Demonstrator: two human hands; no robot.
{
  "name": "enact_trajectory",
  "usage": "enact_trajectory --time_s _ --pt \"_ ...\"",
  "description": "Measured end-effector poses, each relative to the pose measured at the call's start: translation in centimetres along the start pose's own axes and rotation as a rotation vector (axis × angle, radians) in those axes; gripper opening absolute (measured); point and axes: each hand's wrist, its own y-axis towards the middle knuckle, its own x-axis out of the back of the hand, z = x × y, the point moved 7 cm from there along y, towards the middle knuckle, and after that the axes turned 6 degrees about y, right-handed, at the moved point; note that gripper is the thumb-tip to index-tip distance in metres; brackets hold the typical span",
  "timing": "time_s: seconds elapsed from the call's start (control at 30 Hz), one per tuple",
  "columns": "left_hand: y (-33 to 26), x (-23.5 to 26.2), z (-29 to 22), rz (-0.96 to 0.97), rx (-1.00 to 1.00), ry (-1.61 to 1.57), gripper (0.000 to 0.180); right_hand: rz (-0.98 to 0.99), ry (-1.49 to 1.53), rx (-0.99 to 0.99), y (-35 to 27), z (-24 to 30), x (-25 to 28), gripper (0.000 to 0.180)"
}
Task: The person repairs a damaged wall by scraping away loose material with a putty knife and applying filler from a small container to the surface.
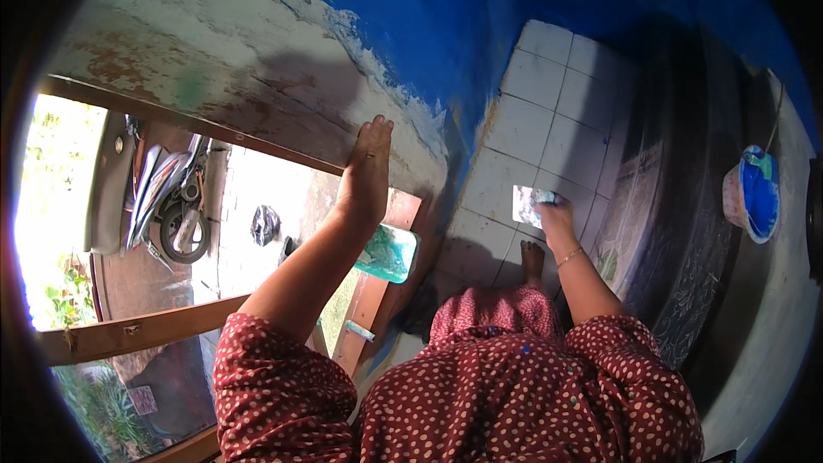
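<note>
My left hand (369, 167) is raised with its fingers stretched out, against or just in front of the wall (300, 13); contact cannot be made out. Around it the wall surface is whitish, rough and flaking, and blue paint covers the part farther right. My right hand (559, 221) is closed on a small flat rectangular piece (526, 205), bright white with grey patches; its exact kind does not show. That hand hangs over the tiled floor, near my bare foot (532, 259).
A teal-smeared container (390, 254) rests by the wooden window frame (377, 309), below my left forearm. Outside stands a motorcycle (176, 206). At right, a bucket (737, 193) of blue paint sits beyond a dark bench (660, 231). White tiles (531, 77) cover the floor.
</note>
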Motion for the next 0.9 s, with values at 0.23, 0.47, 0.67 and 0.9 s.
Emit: enact_trajectory --time_s 0.23,0.47,0.67,0.9 --pt "-4.8 9.7 12.2 -0.772 0.179 -0.437 0.063 0.076 0.645 -0.355 2.5 0.0 -10.3 0.027" --pt "-5.1 11.0 29.5 -0.910 0.750 -0.013 0.054 -0.125 0.627 -0.148 9.4 0.0 -20.3 0.017" --pt "-5.7 7.7 28.5 -0.836 0.662 -0.004 0.051 -0.005 0.625 -0.286 5.2 4.7 -23.5 0.004" --pt "-6.8 5.8 29.5 -0.900 0.626 -0.054 0.048 0.317 0.695 -0.111 3.4 10.3 -20.0 0.013"
